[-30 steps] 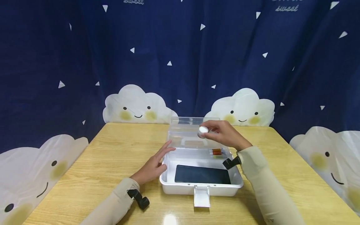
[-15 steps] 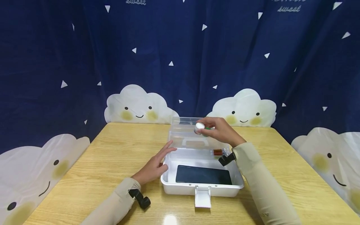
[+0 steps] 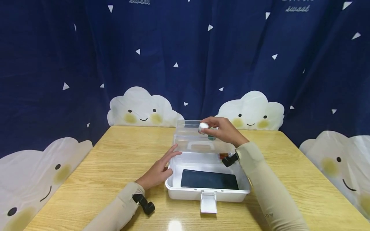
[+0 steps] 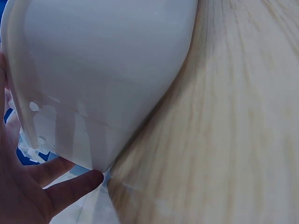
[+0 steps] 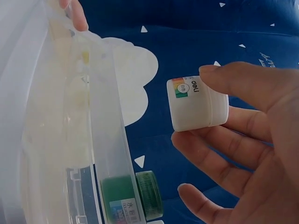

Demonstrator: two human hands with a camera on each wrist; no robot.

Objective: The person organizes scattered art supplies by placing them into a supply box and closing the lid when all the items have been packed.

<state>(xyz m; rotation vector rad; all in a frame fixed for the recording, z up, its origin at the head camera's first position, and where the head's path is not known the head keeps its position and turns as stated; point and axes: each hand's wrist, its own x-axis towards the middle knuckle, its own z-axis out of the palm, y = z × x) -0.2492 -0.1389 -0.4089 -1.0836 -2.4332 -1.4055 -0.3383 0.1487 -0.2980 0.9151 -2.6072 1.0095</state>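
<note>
Right now my right hand [image 3: 224, 130] pinches the small white jar [image 5: 197, 103] above the clear lid [image 3: 199, 141] of the white box [image 3: 206, 189]; my left hand [image 3: 158, 170] lies flat-fingered against the box's side; a loose fingertip pinch could drop the jar onto the lid or the green-capped bottle [image 5: 135, 198].

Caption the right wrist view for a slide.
Right hand pinches a small white jar beside the clear box lid, with a green jar below.

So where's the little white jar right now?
The little white jar is pinched in the right hand, held above the far edge of the open storage box, near its raised clear lid.
</note>
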